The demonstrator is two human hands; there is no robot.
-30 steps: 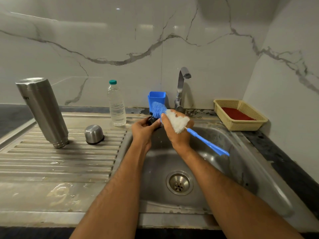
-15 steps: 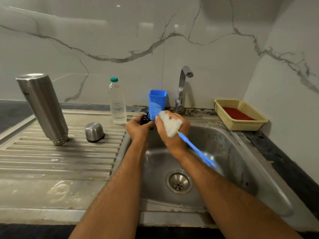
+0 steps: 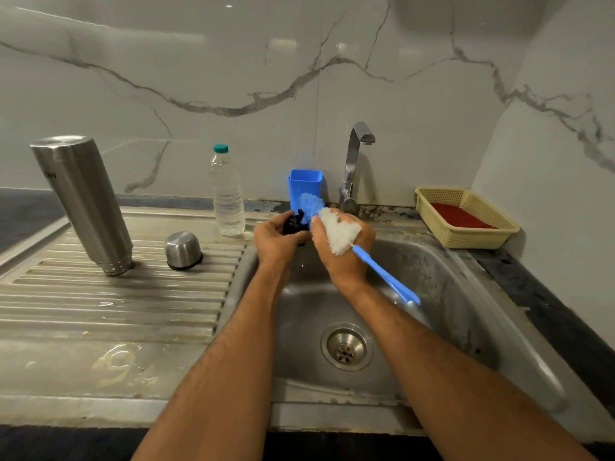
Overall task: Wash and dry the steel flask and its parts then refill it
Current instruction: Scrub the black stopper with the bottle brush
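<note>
Grip: left hand [image 3: 278, 239] curls round the black stopper [image 3: 294, 224]; right hand [image 3: 342, 251] squeezes the bottle brush [image 3: 336, 232] by its bristles.
Hands: both are up over the back of the sink [image 3: 432, 277], close together, backs of the hands facing the camera.
Brush: blue tip touches the stopper; its long handle points down and to the right.
Flask: steel flask [image 3: 85, 204] stands mouth down on the draining board [image 3: 100, 304], leaning left.
Cup: steel cap [image 3: 183, 250] sits upside down beside it.
</note>
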